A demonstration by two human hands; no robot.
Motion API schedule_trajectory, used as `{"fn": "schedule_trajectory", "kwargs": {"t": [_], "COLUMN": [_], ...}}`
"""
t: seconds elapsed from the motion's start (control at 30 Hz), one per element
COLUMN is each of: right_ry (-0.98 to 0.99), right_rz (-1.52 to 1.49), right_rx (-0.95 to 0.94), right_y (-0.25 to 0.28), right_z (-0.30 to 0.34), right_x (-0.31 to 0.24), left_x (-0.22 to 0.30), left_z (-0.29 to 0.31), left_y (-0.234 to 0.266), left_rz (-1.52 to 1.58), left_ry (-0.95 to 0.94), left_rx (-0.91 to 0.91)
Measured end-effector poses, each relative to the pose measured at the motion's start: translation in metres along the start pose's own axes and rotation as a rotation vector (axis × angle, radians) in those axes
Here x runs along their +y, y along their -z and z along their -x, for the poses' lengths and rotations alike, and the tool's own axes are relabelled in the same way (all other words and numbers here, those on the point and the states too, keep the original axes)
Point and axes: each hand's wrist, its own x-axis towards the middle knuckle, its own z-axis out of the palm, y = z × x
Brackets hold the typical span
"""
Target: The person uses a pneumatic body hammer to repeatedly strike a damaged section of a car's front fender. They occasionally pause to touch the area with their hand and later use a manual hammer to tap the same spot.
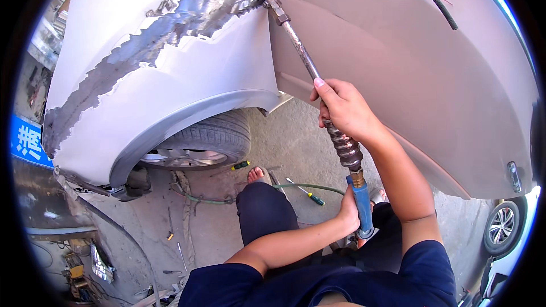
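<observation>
Both hands clamp the dent puller (318,88): right hand (345,111) mid-shaft, left hand (351,209) on its blue handle, tip at the fender (170,79) edge.

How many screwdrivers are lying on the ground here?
2. One screwdriver lies by the tyre, its shaft hard to make out; another screwdriver lies right of the person's foot. More may be hidden among the clutter at lower left.
</observation>
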Motion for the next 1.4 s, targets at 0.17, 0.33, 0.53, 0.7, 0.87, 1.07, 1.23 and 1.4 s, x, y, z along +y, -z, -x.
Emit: {"fn": "schedule_trajectory", "kwargs": {"t": [0.17, 0.33, 0.53, 0.7, 0.87, 1.07, 1.23, 1.4], "right_ry": [0.003, 0.008, 0.006, 0.008, 0.005, 0.011, -0.075, -0.089], "right_rz": [-0.003, -0.005, 0.023, 0.011, 0.067, 0.177, 0.010, -0.057], "right_rx": [-0.001, -0.005, -0.002, -0.011, -0.032, -0.024, -0.113, -0.151], "right_y": [0.001, 0.001, 0.001, 0.000, 0.002, 0.004, 0.011, 0.021], "right_z": [0.000, 0.001, 0.003, 0.001, 0.000, -0.006, 0.002, 0.024], "right_x": [-0.003, -0.006, -0.006, -0.006, -0.011, -0.016, -0.011, -0.001], "left_x": [0.002, 0.000, 0.000, 0.002, 0.002, -0.003, 0.001, 0.006], "left_z": [-0.004, -0.006, -0.004, -0.001, 0.002, 0.004, 0.012, 0.021], "left_y": [0.002, 0.002, 0.001, -0.001, -0.004, -0.010, -0.013, -0.025], "left_rz": [-0.063, -0.033, -0.045, -0.046, -0.018, -0.003, -0.032, 0.005], "left_ry": [0.004, 0.004, -0.001, -0.002, 0.037, 0.018, 0.067, 0.050], "left_rx": [-0.052, -0.032, -0.069, -0.059, -0.040, -0.131, -0.085, -0.061]}}
